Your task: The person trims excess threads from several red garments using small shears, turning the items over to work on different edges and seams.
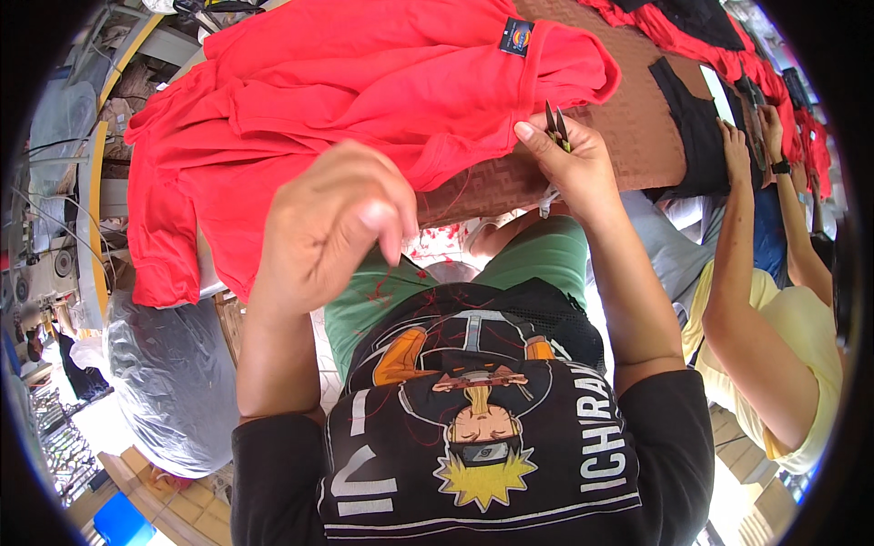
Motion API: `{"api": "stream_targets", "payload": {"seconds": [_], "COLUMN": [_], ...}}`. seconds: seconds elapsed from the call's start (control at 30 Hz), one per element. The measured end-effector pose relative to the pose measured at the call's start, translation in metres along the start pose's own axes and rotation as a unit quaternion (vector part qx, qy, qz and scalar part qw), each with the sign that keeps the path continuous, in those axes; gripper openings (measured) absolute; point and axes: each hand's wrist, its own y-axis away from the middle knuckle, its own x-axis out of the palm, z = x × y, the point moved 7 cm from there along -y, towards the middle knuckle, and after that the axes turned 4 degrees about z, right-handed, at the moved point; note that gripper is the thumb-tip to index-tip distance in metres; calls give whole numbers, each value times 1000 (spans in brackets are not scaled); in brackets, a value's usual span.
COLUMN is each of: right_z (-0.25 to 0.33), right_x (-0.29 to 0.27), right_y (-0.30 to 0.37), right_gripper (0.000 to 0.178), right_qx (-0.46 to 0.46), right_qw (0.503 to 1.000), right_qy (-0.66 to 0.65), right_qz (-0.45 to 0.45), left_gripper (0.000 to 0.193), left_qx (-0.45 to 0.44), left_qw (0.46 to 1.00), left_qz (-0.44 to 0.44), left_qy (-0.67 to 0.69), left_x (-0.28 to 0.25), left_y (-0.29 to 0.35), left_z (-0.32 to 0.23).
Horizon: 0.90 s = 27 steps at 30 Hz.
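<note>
A red garment (319, 100) with a dark neck label (516, 37) lies spread and wrinkled over the table in front of me. My right hand (583, 168) is wrapped round small thread snips (557, 127); their dark pointed blades stick up past the thumb, beside the garment's edge. My left hand (337, 223) is raised nearer to me, in front of the garment, slightly smeared. Its fingers are curled toward the thumb, and what they hold, if anything, cannot be made out. Loose red threads (387, 287) lie on my lap and dark shirt.
The brown patterned table (637, 136) curves across the front. On the right, a co-worker in a yellow top (774, 355) handles black cloth (696, 136). More red garments (683, 45) lie at the far right. A plastic-wrapped bundle (168, 382) stands at my left.
</note>
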Motion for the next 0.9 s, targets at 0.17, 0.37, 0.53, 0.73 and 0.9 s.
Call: {"api": "stream_targets", "payload": {"seconds": [0.17,0.37,0.53,0.73,0.9], "right_z": [1,0,-2,-1,11], "right_x": [-1,-2,-3,-2,2], "right_y": [0,-2,-3,-3,3], "right_gripper": [13,15,16,18,20], "right_qx": [-3,-34,-44,-41,-75], "right_qw": [1000,997,996,996,989], "right_qy": [21,62,71,78,124], "right_qz": [20,18,13,23,19], "left_gripper": [14,17,16,15,20], "left_qx": [-68,66,171,55,-50], "left_qw": [983,942,940,982,985], "left_qz": [-86,-122,-64,-138,-41], "left_qy": [149,305,287,120,-160], "left_x": [-2,-18,-42,-34,3], "left_y": [4,6,7,2,-28], "left_z": [9,-18,-41,-33,17]}}
